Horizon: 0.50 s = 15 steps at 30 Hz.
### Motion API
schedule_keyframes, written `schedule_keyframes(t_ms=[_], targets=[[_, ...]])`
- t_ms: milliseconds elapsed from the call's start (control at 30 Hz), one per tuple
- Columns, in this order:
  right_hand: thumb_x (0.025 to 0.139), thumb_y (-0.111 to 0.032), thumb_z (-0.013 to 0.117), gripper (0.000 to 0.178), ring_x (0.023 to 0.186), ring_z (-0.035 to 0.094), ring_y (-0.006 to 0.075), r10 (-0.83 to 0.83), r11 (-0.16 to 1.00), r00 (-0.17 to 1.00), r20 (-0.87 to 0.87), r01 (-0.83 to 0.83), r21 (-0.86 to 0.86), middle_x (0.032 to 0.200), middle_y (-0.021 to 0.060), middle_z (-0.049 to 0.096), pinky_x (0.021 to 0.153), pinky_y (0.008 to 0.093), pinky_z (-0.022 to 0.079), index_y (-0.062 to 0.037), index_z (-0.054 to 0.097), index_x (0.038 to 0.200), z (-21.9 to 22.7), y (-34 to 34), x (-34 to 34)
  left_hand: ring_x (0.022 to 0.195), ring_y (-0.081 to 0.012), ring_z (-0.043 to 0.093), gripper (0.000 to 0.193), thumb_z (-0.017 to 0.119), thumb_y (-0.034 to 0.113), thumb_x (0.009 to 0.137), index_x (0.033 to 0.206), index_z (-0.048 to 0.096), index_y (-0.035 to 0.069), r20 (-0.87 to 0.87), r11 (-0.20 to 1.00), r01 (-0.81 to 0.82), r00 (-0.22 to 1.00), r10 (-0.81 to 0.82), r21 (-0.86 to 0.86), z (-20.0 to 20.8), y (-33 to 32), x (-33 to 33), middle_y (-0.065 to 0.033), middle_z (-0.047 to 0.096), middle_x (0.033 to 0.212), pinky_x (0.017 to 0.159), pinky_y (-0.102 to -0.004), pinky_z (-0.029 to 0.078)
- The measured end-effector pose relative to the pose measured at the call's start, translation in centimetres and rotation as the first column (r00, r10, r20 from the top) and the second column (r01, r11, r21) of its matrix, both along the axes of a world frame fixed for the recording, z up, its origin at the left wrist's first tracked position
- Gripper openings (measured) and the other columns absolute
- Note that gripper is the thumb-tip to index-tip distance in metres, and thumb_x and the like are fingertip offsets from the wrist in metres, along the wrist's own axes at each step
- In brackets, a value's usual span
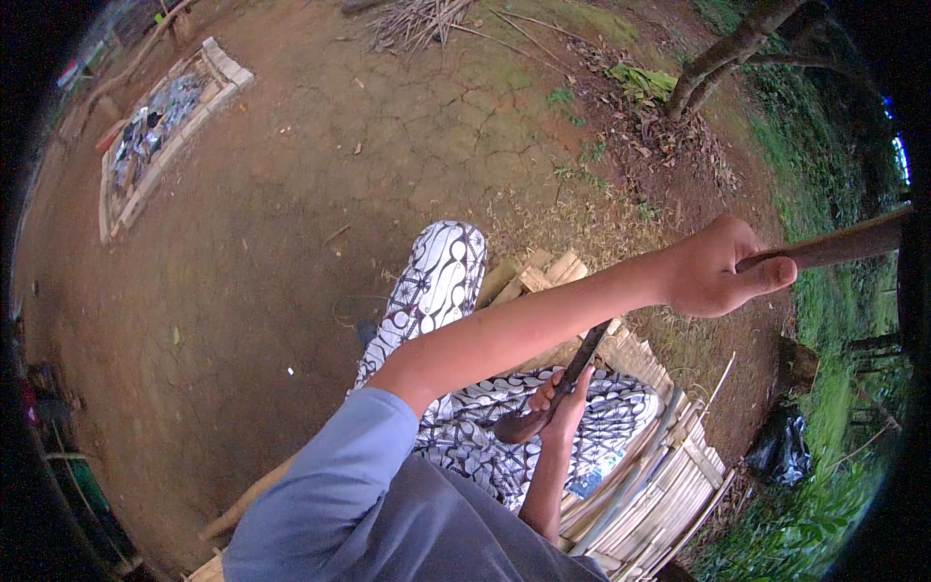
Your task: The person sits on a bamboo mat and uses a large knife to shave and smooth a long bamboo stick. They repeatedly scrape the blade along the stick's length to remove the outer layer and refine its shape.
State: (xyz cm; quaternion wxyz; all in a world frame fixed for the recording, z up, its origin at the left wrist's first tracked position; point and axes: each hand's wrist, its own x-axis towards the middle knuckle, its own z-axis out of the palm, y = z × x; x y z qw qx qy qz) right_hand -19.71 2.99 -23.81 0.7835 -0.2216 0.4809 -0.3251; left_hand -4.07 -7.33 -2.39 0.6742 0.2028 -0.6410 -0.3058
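My left arm reaches across my body to the right. At its end my left hand [720,270] is closed round a brown wooden pole [844,242], which runs off toward the right edge. Lower down, close to my lap, my right hand [564,405] grips a machete by its curved brown handle [519,428]. The dark blade [593,341] points up and away, and its far part passes behind my left forearm. Blade and pole appear apart, though the hidden stretch cannot be seen. Black-and-white patterned trousers [441,267] cover my legs.
Pale bamboo slats [669,495] lie beneath and right of me, with cut wood pieces [553,274] beyond my knee. A black plastic bag [782,448] sits at right. Farther off are a tree trunk [713,63], a stick pile [417,24] and a block-edged rubbish pit [133,209].
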Motion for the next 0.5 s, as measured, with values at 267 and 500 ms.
schedule_keyframes(t_ms=[267, 500], targets=[[0.091, -0.053, 0.039, 0.048, 0.044, 0.037, 0.0164, 0.076, 0.996, 0.997, -0.027, -0.075, 0.041, 0.055, 0.0041, 0.039, 0.042, 0.0296, 0.035, -0.0076, 0.043, 0.076, -3.1, 3.6, -0.8, 0.041, -0.0081, 0.035, 0.067, 0.035, 0.068, 0.084, 0.049, 0.033, 0.011, 0.019, 0.998, 0.001, 1.000, -0.002, 0.063, 0.2, 0.6, 0.7, 0.0033, 0.033, 0.043, 0.039, -0.0295, 0.026], [0.092, -0.052, 0.039, 0.046, 0.044, 0.037, 0.0154, 0.109, 0.994, 0.989, -0.099, -0.110, -0.006, 0.055, 0.0037, 0.037, 0.042, 0.0295, 0.034, -0.0087, 0.041, 0.075, -4.5, 4.0, -0.2, 0.041, -0.0089, 0.036, 0.067, 0.037, 0.065, 0.085, 0.047, 0.036, 0.010, -0.017, 1.000, 0.017, 1.000, -0.017, -0.026, -0.2, -0.1, -0.1, 0.0024, 0.032, 0.041, 0.039, -0.0294, 0.026]])
